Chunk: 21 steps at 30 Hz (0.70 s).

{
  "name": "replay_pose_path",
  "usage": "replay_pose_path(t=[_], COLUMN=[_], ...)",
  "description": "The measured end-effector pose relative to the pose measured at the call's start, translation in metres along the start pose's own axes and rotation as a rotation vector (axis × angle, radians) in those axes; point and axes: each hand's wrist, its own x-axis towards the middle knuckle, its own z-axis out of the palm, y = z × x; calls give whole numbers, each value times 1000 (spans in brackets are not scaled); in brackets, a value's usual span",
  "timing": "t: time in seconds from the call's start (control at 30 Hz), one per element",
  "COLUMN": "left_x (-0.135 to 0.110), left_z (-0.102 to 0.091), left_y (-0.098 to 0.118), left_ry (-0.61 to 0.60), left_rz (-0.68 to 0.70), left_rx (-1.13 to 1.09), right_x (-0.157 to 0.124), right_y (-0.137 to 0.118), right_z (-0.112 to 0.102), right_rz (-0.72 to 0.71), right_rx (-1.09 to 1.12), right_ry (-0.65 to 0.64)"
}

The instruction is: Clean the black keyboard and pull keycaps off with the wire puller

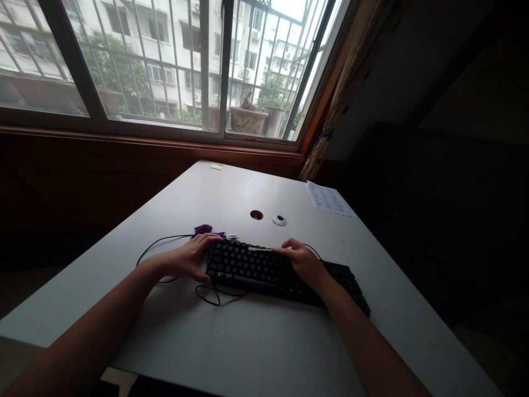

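Note:
A black keyboard (256, 264) lies on the white desk, with its cable looping around its left end. My left hand (192, 256) grips that end, the thumb at the near corner and the fingers along the far edge. Over the upper key rows, my right hand (303, 262) pinches a thin white stick that looks like a cotton swab (260, 250). Its tip points left and is at the top keys; whether it touches them is hard to tell. Behind the left fingers sit a crumpled purple cloth (203, 229) and several more thin white sticks (232, 237).
Farther back on the desk (185, 204) are a round cable hole (257, 215) and its white ring cover (279, 220). A printed sheet (329, 199) lies at the right edge, and a small yellow note (216, 166) at the far corner. A barred window stands beyond.

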Motion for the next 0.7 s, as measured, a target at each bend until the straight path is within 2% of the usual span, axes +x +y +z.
replay_pose_path(t=[0.2,0.33,0.5,0.7], left_x=[0,0,0,0], left_z=[1,1,0,0], left_y=[-4,-1,0,2], left_ry=[-5,0,-9,0], left_rz=[-10,-18,-14,-8], left_rx=[-3,-6,-8,-9], right_x=[-53,-85,-112,-142], right_y=[33,54,76,97], right_z=[-38,-64,-98,-131], right_rz=[201,283,338,420], right_rx=[-24,-43,-105,-176], right_ry=[1,23,66,60])
